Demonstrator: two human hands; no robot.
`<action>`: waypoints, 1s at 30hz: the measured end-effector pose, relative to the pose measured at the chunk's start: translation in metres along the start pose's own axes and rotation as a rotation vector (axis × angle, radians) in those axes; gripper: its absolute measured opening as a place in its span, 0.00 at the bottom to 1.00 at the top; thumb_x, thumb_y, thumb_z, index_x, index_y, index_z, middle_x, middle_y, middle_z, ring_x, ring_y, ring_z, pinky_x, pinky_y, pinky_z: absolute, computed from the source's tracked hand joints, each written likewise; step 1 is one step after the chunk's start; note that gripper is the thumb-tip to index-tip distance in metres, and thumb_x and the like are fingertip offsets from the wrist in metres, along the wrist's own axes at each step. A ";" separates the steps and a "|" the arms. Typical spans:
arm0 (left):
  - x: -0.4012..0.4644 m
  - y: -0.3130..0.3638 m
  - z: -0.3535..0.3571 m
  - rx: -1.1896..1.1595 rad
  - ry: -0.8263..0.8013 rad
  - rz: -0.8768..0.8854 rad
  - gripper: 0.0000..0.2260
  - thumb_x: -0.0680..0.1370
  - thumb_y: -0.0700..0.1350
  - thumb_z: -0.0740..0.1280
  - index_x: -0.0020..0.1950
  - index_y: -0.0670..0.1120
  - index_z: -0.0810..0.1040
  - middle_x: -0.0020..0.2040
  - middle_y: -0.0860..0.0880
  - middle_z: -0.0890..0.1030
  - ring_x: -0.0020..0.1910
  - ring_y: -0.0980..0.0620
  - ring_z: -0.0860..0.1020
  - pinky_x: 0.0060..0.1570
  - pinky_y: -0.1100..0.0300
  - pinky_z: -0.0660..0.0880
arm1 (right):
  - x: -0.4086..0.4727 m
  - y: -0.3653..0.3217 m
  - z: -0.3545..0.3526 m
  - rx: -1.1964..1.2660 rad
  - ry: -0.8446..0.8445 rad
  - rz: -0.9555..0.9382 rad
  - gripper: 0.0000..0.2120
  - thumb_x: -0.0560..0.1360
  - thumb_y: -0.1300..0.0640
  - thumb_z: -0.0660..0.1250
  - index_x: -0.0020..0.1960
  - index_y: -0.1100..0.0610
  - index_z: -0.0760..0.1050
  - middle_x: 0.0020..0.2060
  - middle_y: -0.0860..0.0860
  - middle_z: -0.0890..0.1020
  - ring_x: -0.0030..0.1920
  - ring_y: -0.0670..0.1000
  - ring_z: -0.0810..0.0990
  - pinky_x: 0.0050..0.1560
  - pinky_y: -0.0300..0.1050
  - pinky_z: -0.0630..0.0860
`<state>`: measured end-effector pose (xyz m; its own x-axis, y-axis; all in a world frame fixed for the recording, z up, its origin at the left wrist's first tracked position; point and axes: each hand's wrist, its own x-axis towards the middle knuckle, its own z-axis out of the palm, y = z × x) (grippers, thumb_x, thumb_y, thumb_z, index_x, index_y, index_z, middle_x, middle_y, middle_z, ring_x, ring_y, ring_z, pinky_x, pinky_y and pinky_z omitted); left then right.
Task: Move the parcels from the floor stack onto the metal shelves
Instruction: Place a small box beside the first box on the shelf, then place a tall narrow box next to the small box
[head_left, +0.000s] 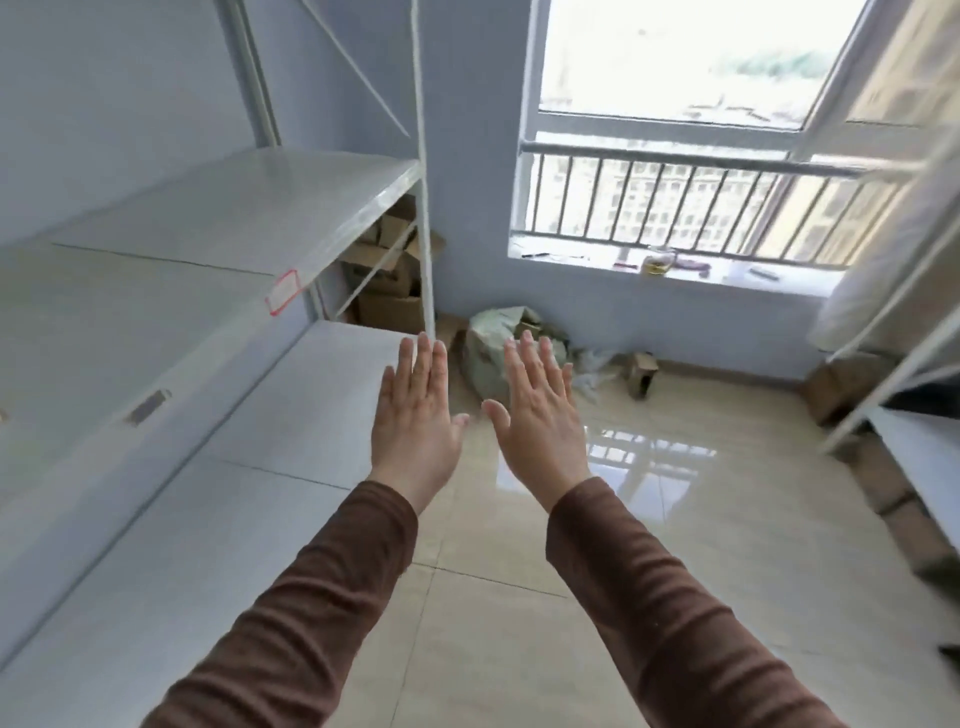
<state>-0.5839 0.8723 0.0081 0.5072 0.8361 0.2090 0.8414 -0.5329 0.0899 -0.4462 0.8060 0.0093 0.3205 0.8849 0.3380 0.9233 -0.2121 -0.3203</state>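
My left hand (415, 415) and my right hand (537, 410) are stretched out side by side in front of me, backs up, fingers spread, holding nothing. White metal shelves (249, 208) run along the left wall, with a lower board (291, 415) just left of my left hand. A pale green sack (488, 353) lies on the floor beyond my fingertips, in the corner under the window. Brown cardboard boxes (387, 291) are piled behind the shelf post (427, 249). One small box (643, 373) stands alone near the wall.
A second white rack (893, 374) stands at the right with cardboard boxes (883, 483) under it. The glossy tiled floor (675, 519) stretches between the racks. A barred window (675, 202) has a sill holding a jar (658, 260) and small items.
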 end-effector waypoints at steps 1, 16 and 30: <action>0.001 0.026 0.003 -0.023 -0.013 0.061 0.37 0.85 0.58 0.52 0.80 0.43 0.30 0.79 0.44 0.27 0.78 0.46 0.27 0.79 0.47 0.36 | -0.013 0.022 -0.010 -0.014 0.016 0.052 0.35 0.83 0.46 0.58 0.83 0.53 0.46 0.83 0.51 0.46 0.82 0.52 0.39 0.81 0.55 0.44; -0.156 0.453 0.032 -0.297 -0.195 0.769 0.38 0.84 0.58 0.55 0.81 0.45 0.33 0.81 0.48 0.31 0.79 0.50 0.29 0.77 0.54 0.32 | -0.331 0.303 -0.210 -0.250 0.145 0.760 0.35 0.84 0.45 0.56 0.83 0.55 0.44 0.82 0.52 0.44 0.82 0.52 0.39 0.78 0.50 0.36; -0.331 0.717 0.054 -0.368 -0.426 1.208 0.38 0.84 0.60 0.54 0.82 0.46 0.34 0.81 0.48 0.32 0.79 0.50 0.30 0.77 0.55 0.33 | -0.587 0.440 -0.319 -0.243 0.268 1.244 0.34 0.85 0.47 0.56 0.83 0.53 0.42 0.82 0.51 0.42 0.82 0.52 0.41 0.81 0.53 0.43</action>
<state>-0.1384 0.2206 -0.0490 0.9693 -0.2441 0.0310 -0.2402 -0.9111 0.3351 -0.1609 0.0612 -0.0473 0.9924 -0.0636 0.1057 -0.0179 -0.9219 -0.3869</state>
